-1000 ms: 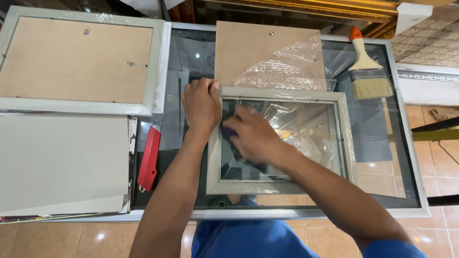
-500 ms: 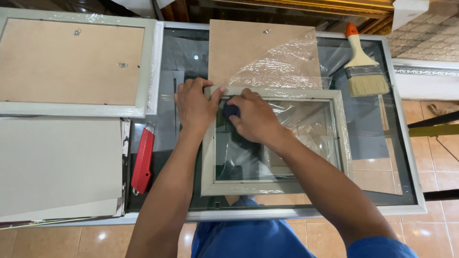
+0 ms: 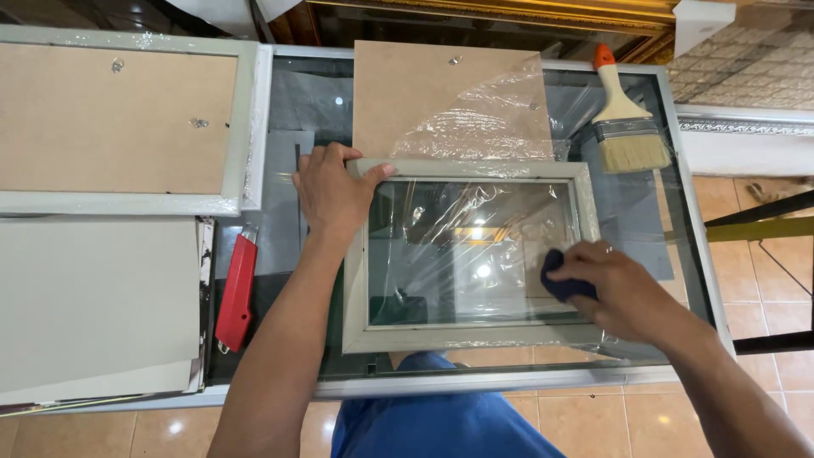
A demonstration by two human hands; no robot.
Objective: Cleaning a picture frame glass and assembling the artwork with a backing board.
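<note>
A pale grey picture frame with a glass pane lies flat on a glass-topped table, with clear plastic wrap over its far side. My left hand presses down on the frame's top left corner. My right hand holds a small dark blue cloth against the glass near the frame's lower right corner.
A brown backing board lies beyond the frame. A paintbrush with an orange-tipped handle rests at the far right. A red utility knife lies left of the frame. Another frame, back up, and grey boards fill the left.
My right hand has slid the cloth from the frame's upper left area across the glass to the lower right. My left hand has stayed on the top left corner.
</note>
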